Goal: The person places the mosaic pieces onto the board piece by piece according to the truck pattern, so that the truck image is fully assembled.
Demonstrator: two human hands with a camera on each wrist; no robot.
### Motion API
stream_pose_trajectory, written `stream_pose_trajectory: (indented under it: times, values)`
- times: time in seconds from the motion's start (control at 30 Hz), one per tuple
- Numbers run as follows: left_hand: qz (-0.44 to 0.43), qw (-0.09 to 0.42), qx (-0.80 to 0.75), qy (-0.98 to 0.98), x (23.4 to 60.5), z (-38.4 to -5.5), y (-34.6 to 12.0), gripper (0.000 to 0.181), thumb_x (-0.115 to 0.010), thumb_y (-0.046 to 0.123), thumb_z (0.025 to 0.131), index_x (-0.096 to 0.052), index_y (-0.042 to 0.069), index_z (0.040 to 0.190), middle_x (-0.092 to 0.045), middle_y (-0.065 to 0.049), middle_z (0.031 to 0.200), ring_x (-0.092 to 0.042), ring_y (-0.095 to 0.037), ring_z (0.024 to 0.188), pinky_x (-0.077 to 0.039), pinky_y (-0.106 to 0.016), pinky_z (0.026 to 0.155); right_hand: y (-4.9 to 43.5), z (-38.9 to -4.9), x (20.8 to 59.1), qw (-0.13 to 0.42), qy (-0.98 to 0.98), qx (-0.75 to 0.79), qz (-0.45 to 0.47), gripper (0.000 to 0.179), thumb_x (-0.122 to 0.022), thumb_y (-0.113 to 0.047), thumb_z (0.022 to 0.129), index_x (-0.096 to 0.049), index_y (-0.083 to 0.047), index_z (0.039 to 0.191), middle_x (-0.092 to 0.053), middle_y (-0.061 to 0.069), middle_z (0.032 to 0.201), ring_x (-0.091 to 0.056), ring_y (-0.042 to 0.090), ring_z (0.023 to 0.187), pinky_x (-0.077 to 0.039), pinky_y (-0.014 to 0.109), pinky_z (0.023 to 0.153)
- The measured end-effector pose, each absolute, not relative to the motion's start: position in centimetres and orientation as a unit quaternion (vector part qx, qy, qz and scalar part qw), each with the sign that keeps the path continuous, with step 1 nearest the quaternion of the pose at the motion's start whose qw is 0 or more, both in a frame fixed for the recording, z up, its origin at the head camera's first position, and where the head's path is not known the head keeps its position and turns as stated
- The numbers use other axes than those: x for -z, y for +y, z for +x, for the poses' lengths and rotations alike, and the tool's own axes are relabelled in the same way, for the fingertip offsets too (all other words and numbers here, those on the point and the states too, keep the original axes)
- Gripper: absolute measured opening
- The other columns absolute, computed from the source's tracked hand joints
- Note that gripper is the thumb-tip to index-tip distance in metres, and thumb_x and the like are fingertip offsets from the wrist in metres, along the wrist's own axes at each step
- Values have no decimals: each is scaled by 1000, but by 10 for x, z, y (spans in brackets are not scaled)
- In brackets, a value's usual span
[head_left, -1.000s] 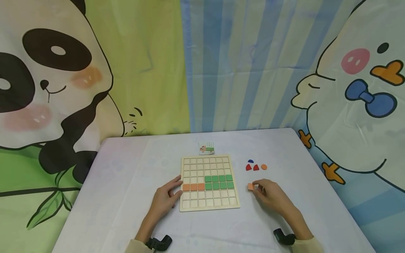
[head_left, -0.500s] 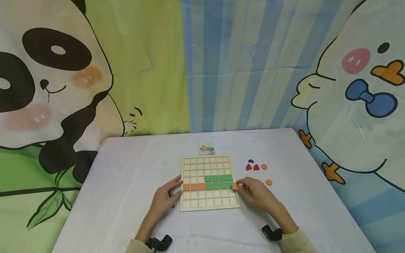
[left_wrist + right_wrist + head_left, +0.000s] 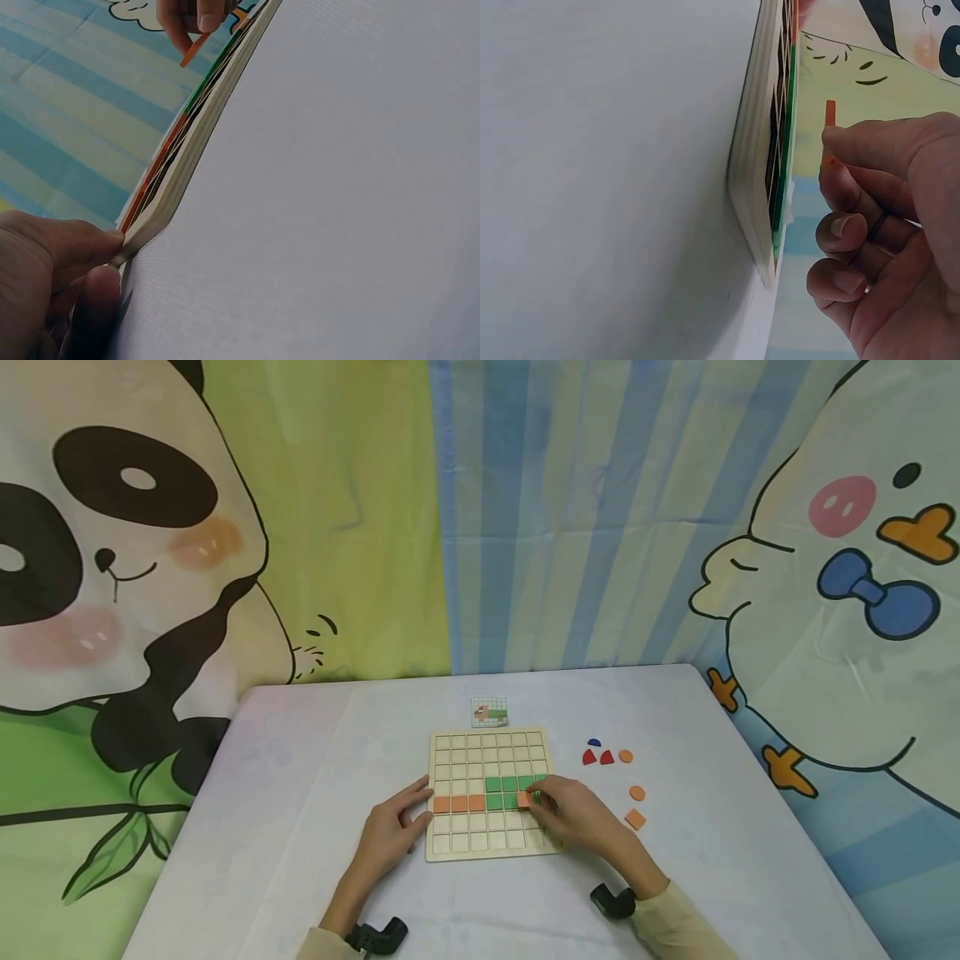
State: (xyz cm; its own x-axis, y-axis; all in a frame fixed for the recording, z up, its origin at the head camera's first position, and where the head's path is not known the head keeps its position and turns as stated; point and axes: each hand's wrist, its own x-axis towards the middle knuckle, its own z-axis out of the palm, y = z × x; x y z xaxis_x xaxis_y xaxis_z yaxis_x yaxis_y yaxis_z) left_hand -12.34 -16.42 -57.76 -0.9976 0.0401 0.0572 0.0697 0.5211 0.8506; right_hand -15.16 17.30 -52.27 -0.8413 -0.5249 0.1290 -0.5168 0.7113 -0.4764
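Observation:
A wooden grid board (image 3: pixel 487 852) lies on the table, with orange square tiles (image 3: pixel 452 804) and green square tiles (image 3: pixel 512 783) set in its cells. My left hand (image 3: pixel 388 827) rests at the board's left side, thumb and fingertips spread along that edge; the left wrist view shows the thumb (image 3: pixel 82 244) touching the rim close to the near corner. Between thumb and index finger, my right hand (image 3: pixel 573 810) pinches an orange square tile (image 3: pixel 522 799). This tile is above the green ones, raised off the board, and appears edge-on in the right wrist view.
A small pattern card (image 3: pixel 490 712) lies behind the board. Right of the board are a blue half-circle (image 3: pixel 594 742), two red wedge pieces (image 3: pixel 589 757), two orange discs (image 3: pixel 637 793) and a loose orange square (image 3: pixel 635 819). Patterned cloth hangs behind the table.
My right hand has carried the orange square tile leftward from the table to over the board, uncovering an orange disc and another orange square. The left hand and board have stayed put.

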Motion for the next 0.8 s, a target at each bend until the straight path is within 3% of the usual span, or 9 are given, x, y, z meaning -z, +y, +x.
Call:
stream_pose_trajectory:
  times: [0.23,0.47,0.8]
  values:
    - [-24,12,487,-873,577,-123,-164,44,-80,12,94,-73,18,137,-64,11,152,-51,-8,45,-42,-25,43,155,-156,518,9,926,244,-289,27,-76,-20,98,-75,-10,124,-56,-12,81,-48,3,72,-42,18,64]
    - [-36,23,487,-872,578,-123,-164,45,-80,10,93,-73,15,137,-64,4,152,-50,-7,44,-42,-25,42,137,-162,516,0,922,231,-311,25,-76,-20,99,-74,-11,122,-59,-11,82,-47,2,73,-44,18,66]
    - [-34,17,492,-870,577,-123,-165,45,-80,10,93,-73,17,137,-64,7,152,-50,-7,45,-41,-25,43,118,-170,520,-4,923,224,-313,24,-75,-21,100,-74,-9,121,-57,-10,81,-46,1,70,-43,17,63]
